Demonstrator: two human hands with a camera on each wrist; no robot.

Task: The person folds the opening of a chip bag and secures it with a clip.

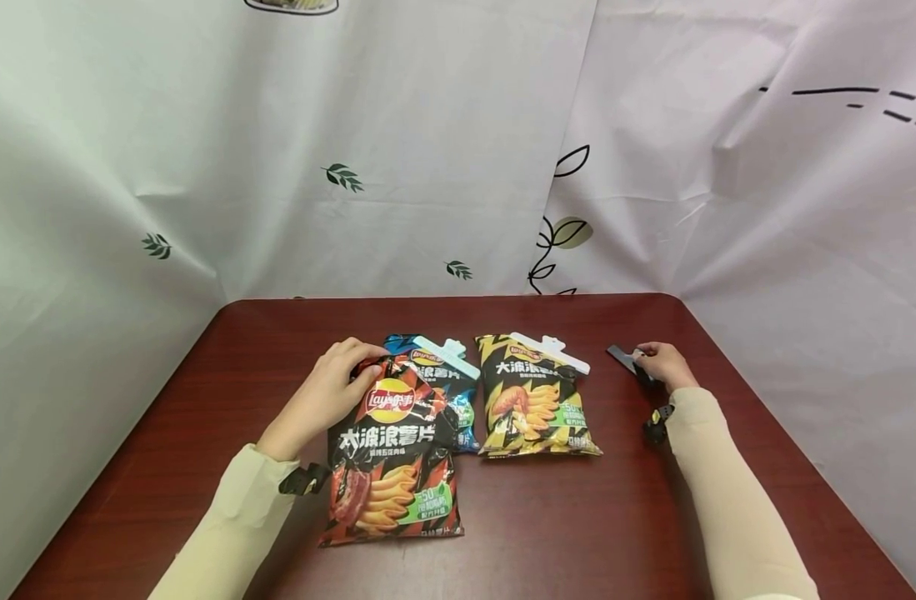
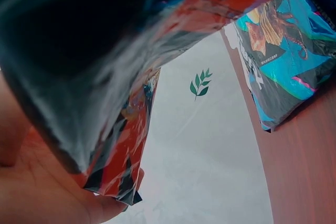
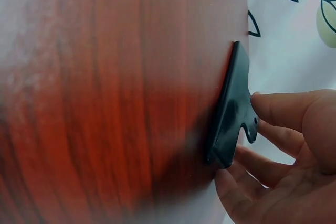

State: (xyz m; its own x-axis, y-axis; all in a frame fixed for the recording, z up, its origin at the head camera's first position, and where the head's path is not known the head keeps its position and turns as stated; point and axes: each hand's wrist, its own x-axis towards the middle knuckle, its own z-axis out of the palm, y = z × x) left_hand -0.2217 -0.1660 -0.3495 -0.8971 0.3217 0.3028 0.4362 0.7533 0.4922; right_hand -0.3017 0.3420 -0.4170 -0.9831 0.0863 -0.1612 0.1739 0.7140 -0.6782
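My left hand [image 1: 330, 392] pinches the top edge of a red and black bag of potato chips [image 1: 392, 492], its front facing me. In the left wrist view, the bag's top [image 2: 118, 177] lies between thumb and fingers. On the right, my right hand [image 1: 668, 367] pinches a dark bag clip [image 1: 621, 358] over the table. The right wrist view has the thumb and fingers on the handle end of the clip [image 3: 233, 108], its long jaw turned away from the palm.
Behind the red bag, partly hidden, lies a blue chip bag [image 1: 463, 410] with a pale blue clip [image 1: 446, 356] across its top. To its right lies a yellow and black chip bag [image 1: 528, 408] with a white clip [image 1: 551, 352]. A white printed curtain [image 1: 427, 150] hangs behind the brown table [image 1: 548, 533].
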